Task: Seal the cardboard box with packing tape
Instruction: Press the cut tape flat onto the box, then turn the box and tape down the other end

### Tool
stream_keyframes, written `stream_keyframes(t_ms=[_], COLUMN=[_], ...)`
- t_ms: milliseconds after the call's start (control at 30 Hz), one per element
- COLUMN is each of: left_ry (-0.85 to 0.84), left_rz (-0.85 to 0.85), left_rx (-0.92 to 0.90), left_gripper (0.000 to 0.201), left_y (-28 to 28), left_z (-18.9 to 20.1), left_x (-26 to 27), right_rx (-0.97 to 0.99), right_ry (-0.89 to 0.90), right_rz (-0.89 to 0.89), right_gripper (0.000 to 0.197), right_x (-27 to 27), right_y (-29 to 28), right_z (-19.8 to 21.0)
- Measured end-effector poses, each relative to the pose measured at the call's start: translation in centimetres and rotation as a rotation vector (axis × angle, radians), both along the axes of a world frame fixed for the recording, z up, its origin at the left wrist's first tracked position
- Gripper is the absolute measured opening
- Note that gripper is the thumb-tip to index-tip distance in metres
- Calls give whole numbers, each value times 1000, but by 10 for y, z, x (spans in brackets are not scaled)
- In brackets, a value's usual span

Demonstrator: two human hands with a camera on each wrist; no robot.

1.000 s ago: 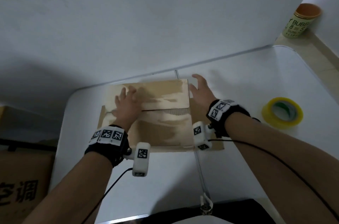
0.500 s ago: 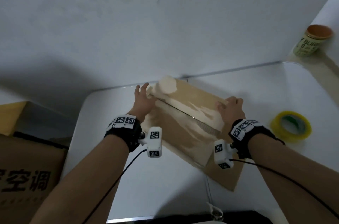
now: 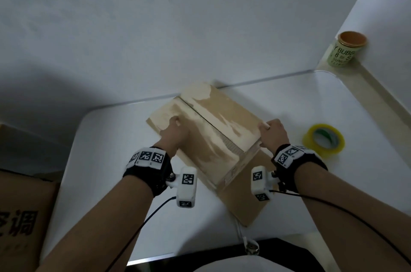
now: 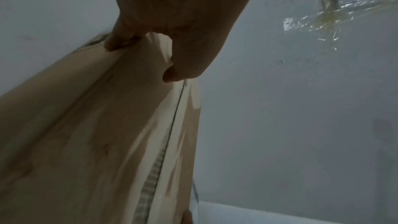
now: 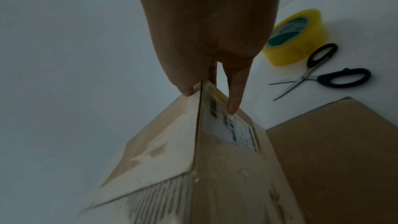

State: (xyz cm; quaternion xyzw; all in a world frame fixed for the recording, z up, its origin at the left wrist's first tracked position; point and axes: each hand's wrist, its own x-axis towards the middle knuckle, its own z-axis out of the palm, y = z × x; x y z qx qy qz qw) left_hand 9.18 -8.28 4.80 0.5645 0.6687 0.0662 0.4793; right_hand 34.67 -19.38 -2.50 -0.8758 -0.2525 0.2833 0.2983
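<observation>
Toward the bench's far edge sits the cardboard box [image 3: 213,131], flaps folded shut, turned askew. Left hand [image 3: 175,136] grips its left side with curled fingers; right hand [image 3: 272,136] pinches its right corner. Packing tape [image 3: 323,140] and scissors [image 5: 323,72] lie near the right edge.

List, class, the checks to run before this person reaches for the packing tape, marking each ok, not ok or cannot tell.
1. Top flaps of cardboard box closed, seam meeting: ok.
2. Left hand holding a flap down: ok.
3. Right hand gripping the box edge: ok.
4. Tape roll lying free on the table, beside the right hand: ok.
5. Scissors beside the roll: ok.
6. Tape end already peeled: cannot tell.
</observation>
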Motion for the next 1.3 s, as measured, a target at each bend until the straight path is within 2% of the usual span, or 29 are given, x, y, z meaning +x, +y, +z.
stream_keyframes(t_ms=[100,200,300,400,533,633,700,767,867,933,967,1067,1200,1300], left_ry=[115,122,87,70,157,268,301,231,133,89,31,-215,-318,-327], left_rz=[-159,-333,-404,-388,-363,-288,-316,-412,-541,-642,-642,-491,-426,-412], left_rx=[57,74,151,227,215,225,276,331,329,349,352,340,233,166], left_gripper=[58,62,61,53,46,50,62,70,62,56,51,38,33,32], left_y=[-11,-21,-20,-14,-6,-4,-12,-20,-24,-23,-22,-21,-16,-14], left_z=[-4,-8,-6,-1,-8,-8,-4,-5,-1,6,10,16,14,9], left_x=[8,23,42,47,33,44,59,76,102,122,130,156,196,222], right_rx=[-92,-190,-204,-160,-95,-69,-79,-78,-232,-355,-393,-450,-570,-669], right_ry=[-62,-80,-69,-3,172,339,436,361,49,-94,-136,-199,-204,-218], right_rz=[-38,-116,-123,-100,26,90,75,37,76,73,80,63,90,169], right_gripper=[55,68,67,64,48,51,58,55,31,29,30,40,51,35], right_x=[0,9,17,21,15,8,9,17,43,61,69,94,124,139], right_y=[-12,-32,-46,-50,-56,-59,-61,-63,-73,-78,-81,-87,-98,-102], right_z=[14,14,13,14,13,17,22,21,19,18,16,7,-11,-20])
